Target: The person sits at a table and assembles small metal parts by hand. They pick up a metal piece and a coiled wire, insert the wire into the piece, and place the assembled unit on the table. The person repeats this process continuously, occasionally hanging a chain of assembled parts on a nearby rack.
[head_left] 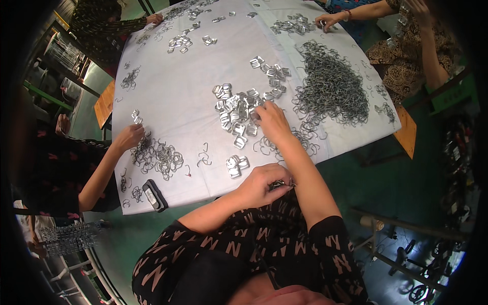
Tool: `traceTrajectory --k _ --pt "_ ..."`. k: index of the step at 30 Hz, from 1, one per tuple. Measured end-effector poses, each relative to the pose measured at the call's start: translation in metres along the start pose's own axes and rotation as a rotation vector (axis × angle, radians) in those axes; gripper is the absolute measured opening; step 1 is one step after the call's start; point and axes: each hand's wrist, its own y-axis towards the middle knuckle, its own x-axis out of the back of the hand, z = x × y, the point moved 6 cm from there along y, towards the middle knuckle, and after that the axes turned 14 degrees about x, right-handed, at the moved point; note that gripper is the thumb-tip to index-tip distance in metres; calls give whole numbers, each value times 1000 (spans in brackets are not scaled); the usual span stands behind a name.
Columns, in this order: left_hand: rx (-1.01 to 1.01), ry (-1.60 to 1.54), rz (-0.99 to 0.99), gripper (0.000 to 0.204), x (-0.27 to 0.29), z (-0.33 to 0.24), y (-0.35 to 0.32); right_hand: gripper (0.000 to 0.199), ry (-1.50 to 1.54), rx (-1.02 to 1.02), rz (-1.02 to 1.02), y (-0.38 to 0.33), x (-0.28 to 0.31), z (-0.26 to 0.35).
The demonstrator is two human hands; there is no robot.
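Note:
My left hand (265, 186) is closed near the table's front edge, its fingers wrapped around a few dark wire hooks (278, 185) that partly show. My right hand (273, 121) reaches across above it to a heap of shiny silver buckles (235, 109). Its fingertips are closed on a buckle at the heap's right side; the fingers partly cover that piece. A small cluster of silver buckles (237, 165) lies just beyond my left hand. Loose bent wire hooks (304, 140) are scattered beside my right wrist.
A white-covered table (168, 81) bears a large mound of wire hooks (330, 84) at right and a smaller hook pile (160, 156) at left. A dark block-shaped object (154, 195) lies at the front left edge. Co-workers' hands (129, 136) work around the table.

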Motion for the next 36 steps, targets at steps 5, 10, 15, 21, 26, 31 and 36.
traceTrajectory --k 5,10,15,21,26,31,36 --pt "30 -25 9 12 -4 -2 3 26 133 -40 -15 -13 10 -3" --pt "32 -31 9 13 -8 1 2 26 91 -66 -66 -19 11 -4" --pt "8 20 -2 14 -5 -1 4 22 70 -109 -133 -27 17 -8" --pt "59 14 -97 9 0 4 6 12 1105 -605 -400 -65 55 -2" --pt "204 -109 -211 4 -4 19 7 11 1198 -597 -539 -120 74 22" --pt "184 -3 -256 5 -16 19 11 10 1124 -576 -630 -144 95 37" --pt "196 44 -257 6 -27 25 10 9 838 -436 -605 -149 112 47"
